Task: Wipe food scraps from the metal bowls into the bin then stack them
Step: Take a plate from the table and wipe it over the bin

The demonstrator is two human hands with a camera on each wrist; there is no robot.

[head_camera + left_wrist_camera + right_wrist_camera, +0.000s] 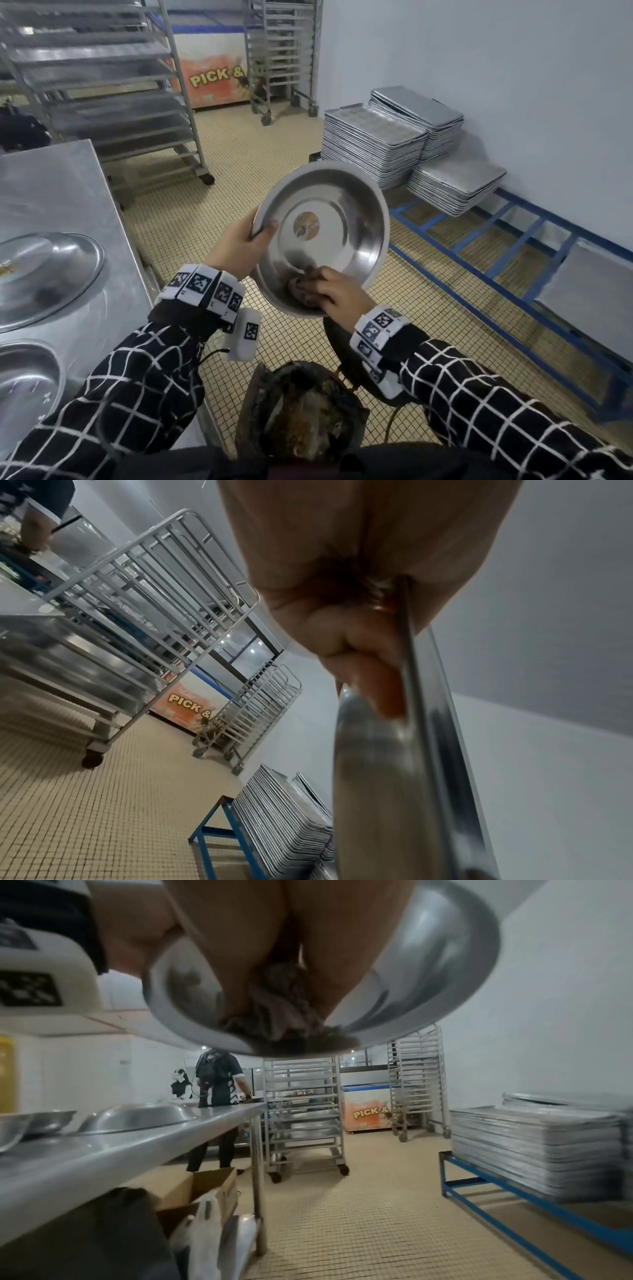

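My left hand [239, 243] grips the rim of a wide metal bowl [335, 219], tilted on edge toward me above the floor. A round sticker [306, 225] sits at its centre. My right hand [334, 289] holds a crumpled grey-brown cloth [301, 282] against the bowl's lower inside wall. In the right wrist view the cloth [274, 1010] is bunched under my fingers with brown scraps [329, 1037] at the bowl's [428, 969] low edge. The left wrist view shows my fingers [359, 653] curled around the bowl [394, 791] rim. A black-lined bin [301, 407] with brown scraps stands below the bowl.
A steel table [68, 192] at the left carries an upturned metal bowl [44, 274] and another bowl [24, 383]. Tray racks [102, 85] on wheels stand behind. Stacked baking trays [387, 144] rest on a blue frame [507, 260] at the right. A person [219, 1083] stands far down the table.
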